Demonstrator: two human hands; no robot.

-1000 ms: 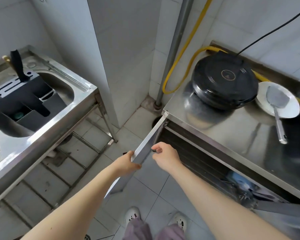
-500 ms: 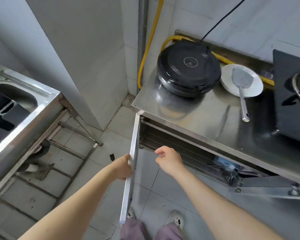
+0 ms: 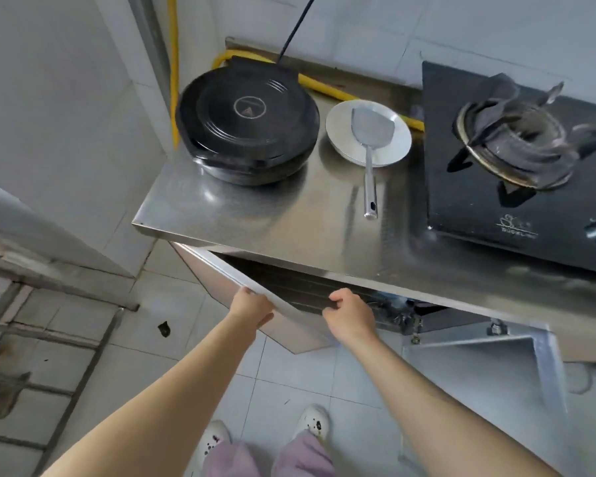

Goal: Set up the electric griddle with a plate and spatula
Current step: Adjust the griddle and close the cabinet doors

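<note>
A round black electric griddle sits lid-down at the back left of the steel counter. Right beside it is a white plate, and a metal spatula lies with its blade on the plate and its handle pointing toward me. Below the counter edge, my left hand and my right hand both grip the top edge of the left cabinet door, which stands partly swung out.
A black glass gas stove with a burner fills the counter's right side. A yellow hose runs behind the griddle. A second cabinet door hangs open at the right. Tiled floor and my shoes lie below.
The left cabinet door has swung from wide open toward the cabinet, with both hands moving along on its top edge. My view has turned right, off the sink and onto the stove.
</note>
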